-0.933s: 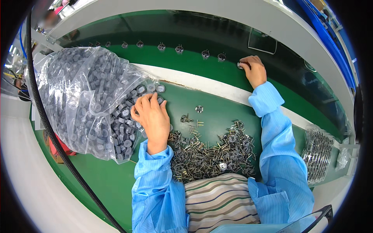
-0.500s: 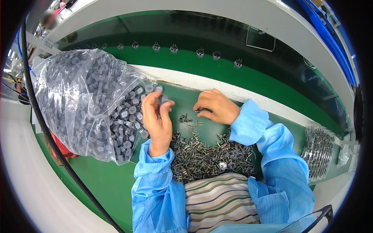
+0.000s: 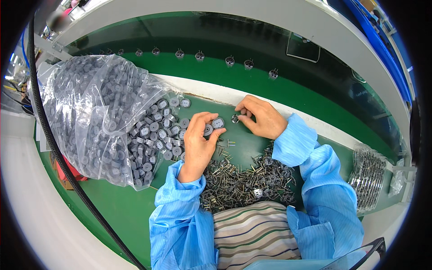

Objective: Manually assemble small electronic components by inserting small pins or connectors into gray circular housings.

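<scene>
Left hand point(image 3: 198, 144) over green mat point(image 3: 130, 211), fingers curled, thumb and forefinger pinching grey cap point(image 3: 218, 123), a second cap held just beside it against the fingers. Right hand point(image 3: 261, 118) close by, almost touching left, fingertips pressed together on small pinned part point(image 3: 235, 119), held just above mat near white strip point(image 3: 225, 95). Cap and pinned part side by side, a narrow gap between. To the left, clear bag point(image 3: 85, 112) lying open on its side, stuffed with grey caps; loose caps point(image 3: 157, 130) spilling from its mouth onto mat, nearest ones touching left hand. Below both hands, pile of metal-pinned parts point(image 3: 247, 182), tangled, a few strays scattered toward left wrist. Striped cloth point(image 3: 254, 229) at lower edge, between blue sleeves point(image 3: 180, 229). Beyond white strip, green belt point(image 3: 279, 90) carrying a row of assembled pieces point(image 3: 229, 60), spaced apart, well clear of hands. At far right, second clear packet point(image 3: 366, 177) of metal parts, lying flat. Black cable point(image 3: 58, 153) running along left edge of bench, past bag.
</scene>
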